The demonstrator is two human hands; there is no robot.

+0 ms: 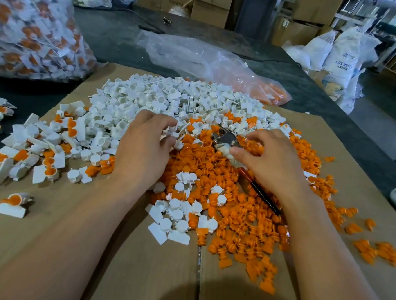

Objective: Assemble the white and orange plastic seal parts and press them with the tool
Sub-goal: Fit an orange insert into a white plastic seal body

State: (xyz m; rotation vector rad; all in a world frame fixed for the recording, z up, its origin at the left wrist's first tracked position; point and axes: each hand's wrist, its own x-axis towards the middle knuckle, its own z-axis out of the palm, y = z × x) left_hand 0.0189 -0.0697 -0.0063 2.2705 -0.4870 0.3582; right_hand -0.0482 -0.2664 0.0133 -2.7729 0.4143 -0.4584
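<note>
- My left hand [145, 148] pinches a white seal part [169, 133].
- My right hand [271, 162] curls round the tool [227, 138].
- The tool lies diagonally, metal head pointing far-left, handle near-right.

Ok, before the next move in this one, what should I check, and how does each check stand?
1. White part in left hand: ok, pinched.
2. Tool in right hand: ok, gripped at its wrapped handle.
3. Orange parts near: ok, piled between the hands.
4. Orange part seated in the white one: cannot tell, the hand hides it.
</note>
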